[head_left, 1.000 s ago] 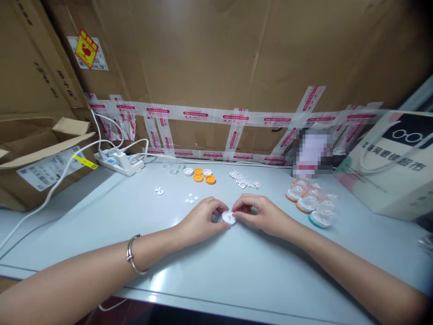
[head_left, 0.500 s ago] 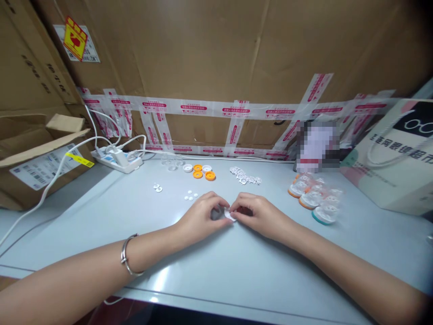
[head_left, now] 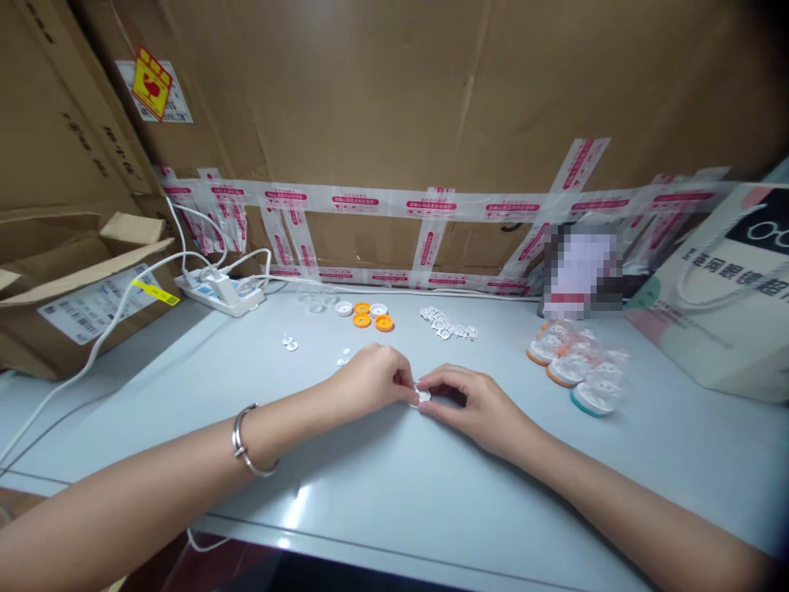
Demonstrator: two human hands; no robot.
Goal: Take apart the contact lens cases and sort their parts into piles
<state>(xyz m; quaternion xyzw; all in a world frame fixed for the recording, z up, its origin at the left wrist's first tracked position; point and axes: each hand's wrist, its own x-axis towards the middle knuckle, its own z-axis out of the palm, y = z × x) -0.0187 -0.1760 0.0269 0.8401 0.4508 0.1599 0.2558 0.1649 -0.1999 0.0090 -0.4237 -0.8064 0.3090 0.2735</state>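
A small white round plastic piece [head_left: 422,396] is between my two hands, just above or on the table; its finer shape is partly hidden by fingers. My right hand [head_left: 484,404] grips its edge between thumb and fingers. From the other side, my left hand [head_left: 375,380] pinches at the piece with fingertips pressed together, and whether it holds a separate part I cannot make out. Behind the left hand lie small white caps [head_left: 342,362], partly covered by it. Farther back sit orange rings [head_left: 384,323] and white rings [head_left: 343,309], with white openwork pieces [head_left: 453,329] to their right.
Clear domes [head_left: 316,307] and white discs [head_left: 290,345] lie at the back left. Several clear-topped pieces with orange or teal bases [head_left: 592,403] stand at right, near a paper bag [head_left: 727,329]. A power strip [head_left: 231,306] and an open carton [head_left: 86,304] occupy the left.
My left hand has closed in on the white piece, its fingers now pinched and covering some of the small caps. My right hand has opened slightly wider around the piece. The view has shifted a little.
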